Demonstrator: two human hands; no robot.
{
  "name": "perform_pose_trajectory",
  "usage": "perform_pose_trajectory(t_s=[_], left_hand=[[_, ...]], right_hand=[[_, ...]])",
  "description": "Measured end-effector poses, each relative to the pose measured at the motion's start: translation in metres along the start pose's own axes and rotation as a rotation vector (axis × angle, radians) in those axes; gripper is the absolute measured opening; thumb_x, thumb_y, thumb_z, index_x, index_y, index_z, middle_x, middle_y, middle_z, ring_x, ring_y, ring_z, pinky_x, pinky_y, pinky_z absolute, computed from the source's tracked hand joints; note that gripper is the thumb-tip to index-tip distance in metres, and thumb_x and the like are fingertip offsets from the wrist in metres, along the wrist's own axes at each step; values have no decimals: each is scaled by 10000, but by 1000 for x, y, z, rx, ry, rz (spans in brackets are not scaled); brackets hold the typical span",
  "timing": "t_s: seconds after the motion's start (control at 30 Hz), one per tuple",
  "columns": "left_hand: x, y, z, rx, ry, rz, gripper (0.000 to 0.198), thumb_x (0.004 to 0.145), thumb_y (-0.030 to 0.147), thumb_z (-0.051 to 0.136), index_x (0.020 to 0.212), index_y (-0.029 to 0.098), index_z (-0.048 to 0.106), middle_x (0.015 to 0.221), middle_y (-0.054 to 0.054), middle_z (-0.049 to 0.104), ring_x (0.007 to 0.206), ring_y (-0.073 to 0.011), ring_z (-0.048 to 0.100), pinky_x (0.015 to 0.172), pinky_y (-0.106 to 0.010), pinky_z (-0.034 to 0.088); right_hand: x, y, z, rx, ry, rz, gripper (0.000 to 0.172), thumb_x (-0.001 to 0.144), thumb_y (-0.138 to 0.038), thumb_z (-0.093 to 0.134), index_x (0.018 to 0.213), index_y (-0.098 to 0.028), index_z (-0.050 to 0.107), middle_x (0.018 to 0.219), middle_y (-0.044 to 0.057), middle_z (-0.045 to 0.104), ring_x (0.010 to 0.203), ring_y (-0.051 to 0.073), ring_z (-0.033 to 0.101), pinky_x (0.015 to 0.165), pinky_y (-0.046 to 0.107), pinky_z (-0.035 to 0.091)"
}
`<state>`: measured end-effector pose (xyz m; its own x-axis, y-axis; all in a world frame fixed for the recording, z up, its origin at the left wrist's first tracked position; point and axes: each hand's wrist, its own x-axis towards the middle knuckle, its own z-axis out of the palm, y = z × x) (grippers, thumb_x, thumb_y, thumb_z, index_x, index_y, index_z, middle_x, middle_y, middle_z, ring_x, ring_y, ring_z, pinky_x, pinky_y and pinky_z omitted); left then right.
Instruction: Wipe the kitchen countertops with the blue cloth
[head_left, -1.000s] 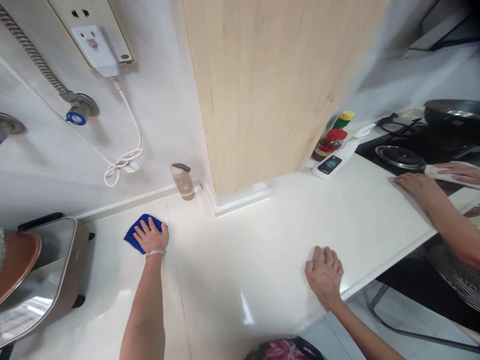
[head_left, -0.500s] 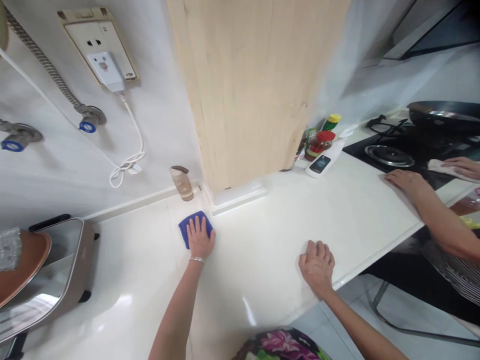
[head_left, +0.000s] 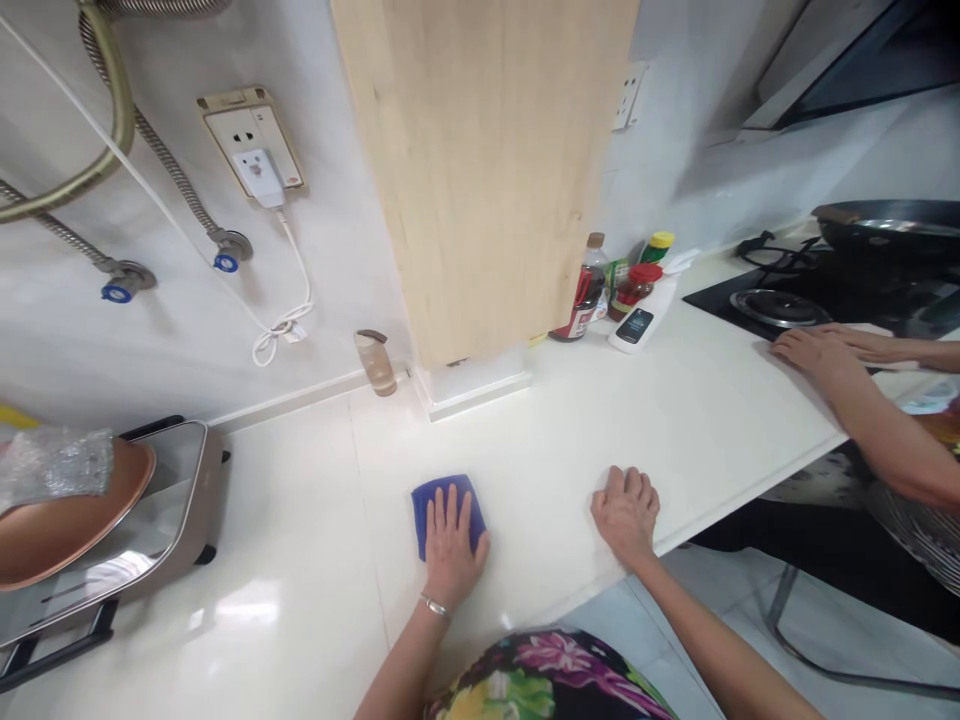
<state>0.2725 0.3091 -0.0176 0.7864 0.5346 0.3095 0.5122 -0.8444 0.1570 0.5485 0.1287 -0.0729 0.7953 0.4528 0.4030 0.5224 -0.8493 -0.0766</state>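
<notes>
My left hand point(head_left: 454, 550) lies flat on a folded blue cloth point(head_left: 427, 503), pressing it onto the white countertop point(head_left: 300, 520). Its fingers are stretched out, slightly apart, and a silver bracelet circles the wrist. To the right, near the counter's front edge, my right hand point(head_left: 627, 512) rests on the surface with its fingers curled under, and no object shows in it. Against the wall beyond the cloth stands a translucent brownish cup point(head_left: 376, 364) with water in it.
At left stands an appliance point(head_left: 196, 490) bearing a copper-coloured pan point(head_left: 82, 535). A wooden cabinet point(head_left: 487, 180) hangs ahead. Sauce bottle point(head_left: 583, 300), red-lidded jar point(head_left: 634, 290) and white bottle point(head_left: 637, 325) stand behind. Another person's hands point(head_left: 817, 355) are beside the stove point(head_left: 780, 300).
My left hand has slid the blue cloth toward me and to the right across the counter. My right hand stays in place. The other person's hands have come together, and the view has shifted.
</notes>
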Motion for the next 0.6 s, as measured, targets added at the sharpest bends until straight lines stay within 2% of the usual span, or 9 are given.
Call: perform_pose_trajectory(t_s=[0.17,0.3,0.43,0.6], left_hand=[[-50,5,-28,17,-74,65,715,932,350,516,1571,225,218,1649,-80,204,1518,-315,144,1199,-537,317],[-85,-13,-45,72,-106,53,713,930,336,518,1570,244,217,1646,-61,221,1514,-300,178,1192,-517,326],[-105,-61,-53,125,-56,-26,654,933,362,510,1545,256,307,1620,-55,301,1504,-291,222,1192,-519,316],[-106,-142,-64,210,64,-349,582,966,410,425,1491,158,422,1579,-131,370,1498,-319,231,1209,-544,250]], right_hand=[[-2,3,0,22,12,-19,528,883,-270,411,1353,-38,478,1396,276,446,1347,397,356,1067,558,320],[-3,5,0,28,32,-34,520,879,-267,418,1344,-43,479,1382,278,458,1345,402,355,1061,564,325],[-3,5,-2,37,37,-48,527,867,-264,425,1348,-56,469,1373,279,463,1338,413,357,1035,585,338],[-4,7,-3,41,23,-51,536,856,-278,424,1344,-62,471,1371,280,453,1331,421,359,1028,593,339]])
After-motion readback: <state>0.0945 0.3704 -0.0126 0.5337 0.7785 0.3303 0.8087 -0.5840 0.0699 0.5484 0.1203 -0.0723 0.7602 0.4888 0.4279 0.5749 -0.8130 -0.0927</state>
